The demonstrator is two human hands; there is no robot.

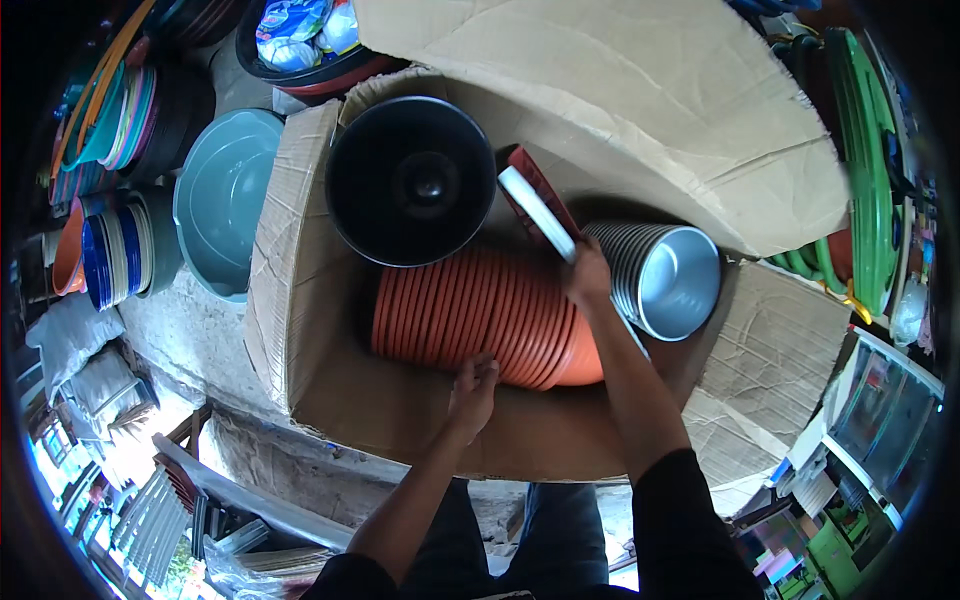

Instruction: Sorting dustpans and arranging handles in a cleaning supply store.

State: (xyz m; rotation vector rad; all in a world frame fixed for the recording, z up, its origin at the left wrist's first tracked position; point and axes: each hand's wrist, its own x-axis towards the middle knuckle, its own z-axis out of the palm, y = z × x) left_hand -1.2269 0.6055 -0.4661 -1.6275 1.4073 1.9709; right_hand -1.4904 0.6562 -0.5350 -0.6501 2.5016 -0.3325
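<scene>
A large open cardboard box [300,262] stands before me. In it lies a long nested stack of orange plastic pots [472,315]. My left hand [472,397] is at the near side of this stack, fingers loosely curled; whether it touches the pots is unclear. My right hand [589,274] grips the near end of a white and dark red flat piece [536,206], held tilted above the box; its exact kind is unclear. A black round container [411,180] sits at the back left of the box. Nested silvery pots [675,281] lie at the right end.
The box's big back flap [615,90] and right flap [772,360] are folded outward. A blue-grey basin [229,202] leans against the left side. Stacked buckets [124,247] stand further left. Green plastic goods [862,180] are at the far right.
</scene>
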